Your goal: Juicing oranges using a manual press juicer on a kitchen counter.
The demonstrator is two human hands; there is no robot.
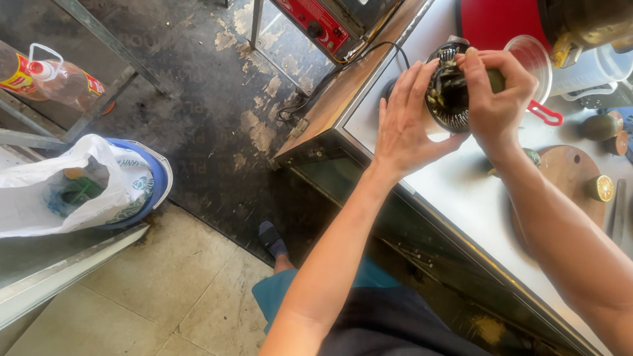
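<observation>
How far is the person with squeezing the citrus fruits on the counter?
Done: some fruit is already cut; a halved one lies by the round wooden board. In hand: the left hand steadies a dark ribbed juicer part while the right hand presses something green into it. Left: a whole green fruit waits nearby.

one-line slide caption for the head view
Left hand and right hand grip a dark ribbed juicer part over a white counter.

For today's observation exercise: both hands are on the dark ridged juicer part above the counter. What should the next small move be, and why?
Probably a small twist of the green citrus half in the right hand against the juicer part, since the left hand steadies that part and the fruit sits pressed into it.
</observation>
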